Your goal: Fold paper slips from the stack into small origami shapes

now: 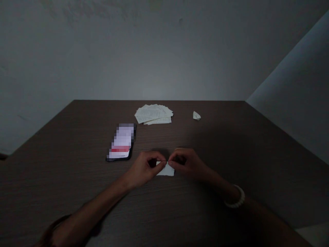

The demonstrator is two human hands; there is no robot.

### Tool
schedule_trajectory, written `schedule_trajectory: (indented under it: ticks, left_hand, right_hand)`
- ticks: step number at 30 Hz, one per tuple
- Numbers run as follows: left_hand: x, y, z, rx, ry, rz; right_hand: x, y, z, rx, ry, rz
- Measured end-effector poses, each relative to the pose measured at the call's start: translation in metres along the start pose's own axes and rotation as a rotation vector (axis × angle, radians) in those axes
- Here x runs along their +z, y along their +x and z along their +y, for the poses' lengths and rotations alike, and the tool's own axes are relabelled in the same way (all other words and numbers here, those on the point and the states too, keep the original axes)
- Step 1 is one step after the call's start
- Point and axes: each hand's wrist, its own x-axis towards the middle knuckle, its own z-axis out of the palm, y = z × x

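Observation:
A small folded piece of white paper (166,170) lies on the dark wooden table (231,151) in front of me. My left hand (145,168) pinches its left upper corner with fingers closed. My right hand (185,162) pinches the paper from the right, fingertips meeting the left hand's at the paper's top edge. A pale beaded bracelet (235,198) sits on my right wrist.
A phone (121,142) with a lit screen lies to the left of my hands. Farther back rests a loose stack of printed paper sheets (153,114). A small folded paper shape (196,116) sits to the right of the stack. Walls border the table's far and right sides.

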Motion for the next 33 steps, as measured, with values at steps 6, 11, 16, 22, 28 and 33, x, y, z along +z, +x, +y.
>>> schedule_trajectory:
  ticks: [6,11,16,22,28,33]
  left_hand:
    - [0.0,0.001,0.0,0.062,0.023,0.025]
    - [-0.004,0.0,-0.001,0.093,0.004,0.023]
    - [-0.007,0.0,-0.007,0.023,-0.02,0.036]
    - [-0.007,0.002,-0.013,-0.01,0.171,0.045]
    - [-0.004,0.003,-0.015,0.021,0.557,0.064]
    - [-0.004,0.001,-0.019,0.215,0.731,-0.017]
  right_hand:
    - [0.002,0.002,-0.002,-0.1,-0.044,-0.005]
    - [-0.001,0.003,-0.001,-0.105,-0.07,-0.002]
    - [-0.006,0.003,0.0,-0.038,-0.096,-0.015]
    - [-0.006,0.003,0.006,0.015,-0.236,0.019]
    - [-0.003,-0.001,0.013,-0.081,-0.503,0.035]
    - [-0.004,-0.002,0.012,-0.163,-0.573,-0.059]
